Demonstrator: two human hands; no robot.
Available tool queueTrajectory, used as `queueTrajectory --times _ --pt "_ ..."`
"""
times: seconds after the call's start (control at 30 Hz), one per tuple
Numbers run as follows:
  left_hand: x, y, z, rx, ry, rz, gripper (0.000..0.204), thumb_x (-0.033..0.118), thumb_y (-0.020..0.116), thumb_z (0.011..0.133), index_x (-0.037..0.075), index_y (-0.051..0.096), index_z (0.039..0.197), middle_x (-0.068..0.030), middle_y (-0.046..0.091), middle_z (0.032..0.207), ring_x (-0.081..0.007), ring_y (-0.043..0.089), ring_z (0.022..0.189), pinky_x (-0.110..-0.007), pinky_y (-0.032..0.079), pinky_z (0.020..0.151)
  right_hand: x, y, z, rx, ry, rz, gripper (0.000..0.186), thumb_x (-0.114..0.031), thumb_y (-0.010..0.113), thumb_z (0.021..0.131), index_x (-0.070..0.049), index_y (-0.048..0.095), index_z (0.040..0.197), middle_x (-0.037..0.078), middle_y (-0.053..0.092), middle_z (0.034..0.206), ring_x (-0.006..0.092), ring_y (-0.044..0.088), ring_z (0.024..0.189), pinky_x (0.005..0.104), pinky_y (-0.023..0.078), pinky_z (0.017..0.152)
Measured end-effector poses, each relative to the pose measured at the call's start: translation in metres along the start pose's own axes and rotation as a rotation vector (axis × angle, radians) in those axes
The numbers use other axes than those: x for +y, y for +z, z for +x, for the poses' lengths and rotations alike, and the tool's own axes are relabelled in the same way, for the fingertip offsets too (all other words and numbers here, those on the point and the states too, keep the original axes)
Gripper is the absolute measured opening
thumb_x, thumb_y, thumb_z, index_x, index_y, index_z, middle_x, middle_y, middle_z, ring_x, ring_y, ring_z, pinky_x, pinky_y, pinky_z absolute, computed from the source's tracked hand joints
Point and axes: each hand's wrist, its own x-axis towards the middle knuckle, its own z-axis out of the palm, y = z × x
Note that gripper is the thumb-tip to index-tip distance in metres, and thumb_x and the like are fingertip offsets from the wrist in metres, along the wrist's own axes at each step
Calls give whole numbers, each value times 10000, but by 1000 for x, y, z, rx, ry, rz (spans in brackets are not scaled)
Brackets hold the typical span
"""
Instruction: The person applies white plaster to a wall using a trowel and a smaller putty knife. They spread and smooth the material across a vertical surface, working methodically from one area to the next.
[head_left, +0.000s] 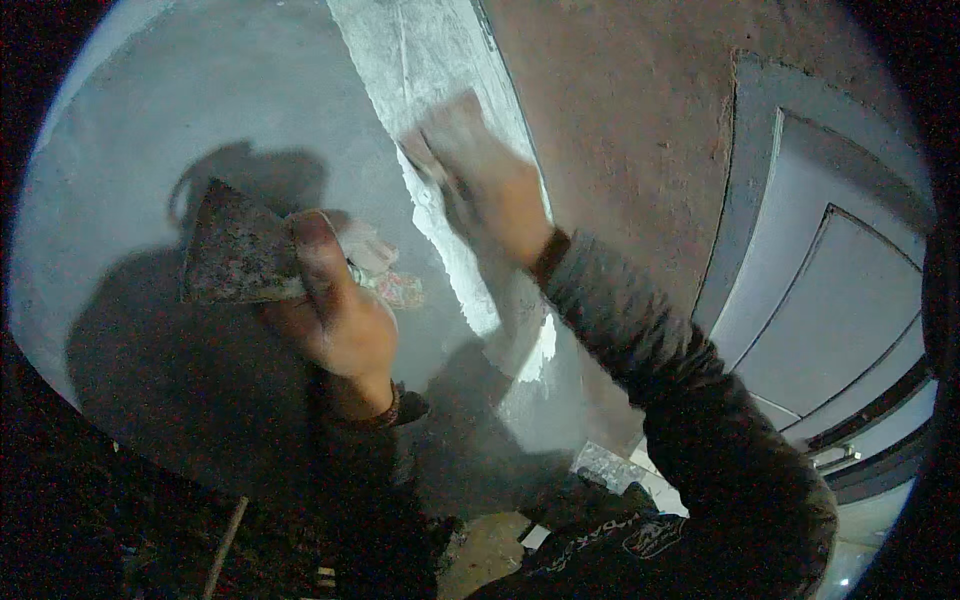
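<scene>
At mid-left, the left hand [345, 325] grips a scraper [235, 250] by its narrow end, apparently leaving the wide edge free, while the right hand [507, 205], upper centre, blurs, its hold unclear.

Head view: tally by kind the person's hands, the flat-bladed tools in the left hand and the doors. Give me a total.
Hands: 2 (left hand, right hand)
Left hand's tools: 1 (dark flat blade)
Doors: 1 (grey panelled door)
Total: 4
</scene>
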Motion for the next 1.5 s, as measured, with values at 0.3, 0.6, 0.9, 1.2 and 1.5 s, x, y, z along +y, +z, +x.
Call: queueTrajectory --times 0.3,0.6,0.9,1.2,1.5 --pt "25 11 4 -222 -529 -629 201 106 554 1025 -29 658 1131 -179 688 982 -337 643 813 -425 495 770 28 -85 -167 -351 315 76 537 19 610 880 -179 650 1377 160 667 1334 383 647 1203 444 522 1014" --pt "8 5 -23 -263 -256 -266 355 64 563 986 10 620 1332 -254 684 1118 -462 637 930 -540 485 902 26 -52 247 214 -277 -93 227 -188 608 954 -56 694 1117 230 697 1072 447 660 995 488 529 832" --pt "45 15 23 -63 -381 -768 285 113 562 1040 -3 682 808 -123 652 683 -302 633 621 -408 462 613 39 -23 -244 -269 482 -46 464 -155 608 943 -141 614 1407 165 670 1327 366 685 1132 468 548 930" --pt "60 28 -16 -890 -575 -671 364 288 582 1042 -27 704 908 -183 699 755 -362 700 719 -438 525 679 -48 -160 -373 -618 1142 600 242 -133 714 971 -38 748 1191 162 706 1275 306 676 1155 399 476 1048" --pt "149 2 -115 -1187 -990 -1416 596 523 380 1106 1 599 1294 -136 651 1247 -220 592 1159 -411 459 1011 -95 -187 -180 -573 867 1021 276 -253 696 998 -89 754 1213 89 726 1180 228 649 1135 379 486 1013"
